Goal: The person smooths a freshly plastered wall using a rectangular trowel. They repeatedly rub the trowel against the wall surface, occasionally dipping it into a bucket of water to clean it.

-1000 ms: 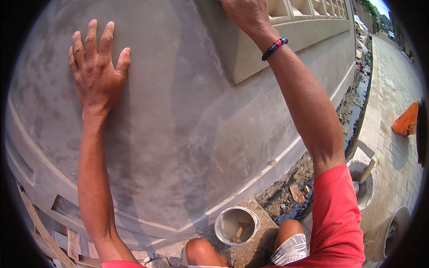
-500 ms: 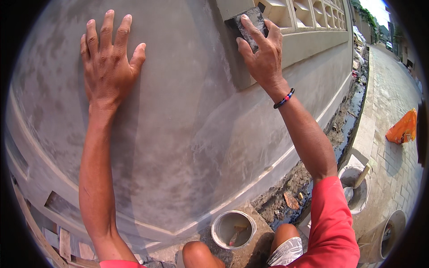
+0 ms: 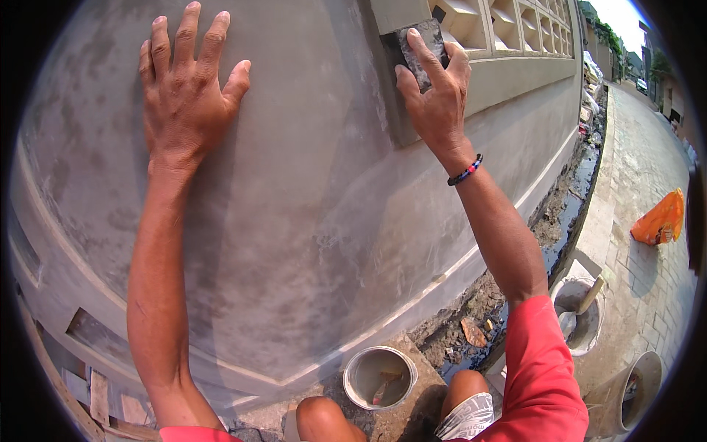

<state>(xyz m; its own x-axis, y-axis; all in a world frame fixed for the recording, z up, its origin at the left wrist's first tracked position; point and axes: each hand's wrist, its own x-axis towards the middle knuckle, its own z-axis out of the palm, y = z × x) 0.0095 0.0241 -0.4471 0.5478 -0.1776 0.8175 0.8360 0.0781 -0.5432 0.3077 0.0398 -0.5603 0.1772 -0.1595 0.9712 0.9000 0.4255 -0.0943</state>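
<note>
Grey plaster covers the wall point(image 3: 287, 221) in front of me. My left hand point(image 3: 188, 107) lies on it at the upper left, palm down, its fingers spread and holding nothing. Higher up on the right, my right hand point(image 3: 442, 92) grips a small dark grey rectangular block point(image 3: 421, 57), smeared with pale residue. The block is pressed against the raised plaster border point(image 3: 486, 85) around a row of pale vent blocks point(image 3: 508, 26). Its underside is hidden, and its material I cannot make out.
A round bucket point(image 3: 352, 379) with a tool inside stands between my knees. Two more buckets point(image 3: 598, 324) point(image 3: 639, 390) are at the right. Beside the wall runs a muddy drainage ditch point(image 3: 571, 210); beyond it an orange bag point(image 3: 660, 219) stands on the paving point(image 3: 633, 147). Wood pieces point(image 3: 99, 398) lie lower left.
My right hand has slid the block slightly down and to the right along the border. My left hand has shifted a little to the right on the wall, still spread.
</note>
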